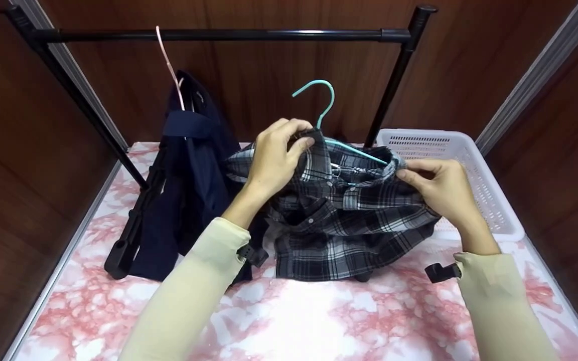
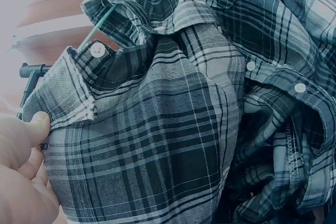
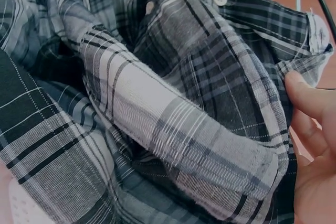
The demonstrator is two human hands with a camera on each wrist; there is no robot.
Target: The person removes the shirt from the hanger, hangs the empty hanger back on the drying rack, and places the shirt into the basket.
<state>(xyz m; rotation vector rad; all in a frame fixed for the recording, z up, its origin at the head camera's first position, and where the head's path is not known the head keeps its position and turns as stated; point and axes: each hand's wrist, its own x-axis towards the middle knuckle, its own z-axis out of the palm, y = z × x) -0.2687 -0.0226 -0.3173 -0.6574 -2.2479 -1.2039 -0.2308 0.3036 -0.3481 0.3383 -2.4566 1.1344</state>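
A black and white plaid shirt (image 1: 349,225) is bunched up over the pink marbled table (image 1: 319,311), with a teal hanger (image 1: 326,108) inside its collar. My left hand (image 1: 276,158) pinches the left side of the collar next to the hanger's hook. My right hand (image 1: 439,188) pinches the right side of the collar near the hanger's arm. The left wrist view fills with the plaid cloth (image 2: 173,129) and my thumb (image 2: 31,135) on its edge. In the right wrist view my fingers (image 3: 310,103) hold the collar corner of the plaid shirt (image 3: 173,114).
A black clothes rail (image 1: 219,35) spans the back. A navy garment (image 1: 188,170) hangs from it on a pink hanger (image 1: 168,65). A white slotted basket (image 1: 464,170) stands at the right. Dark wood walls close in on both sides.
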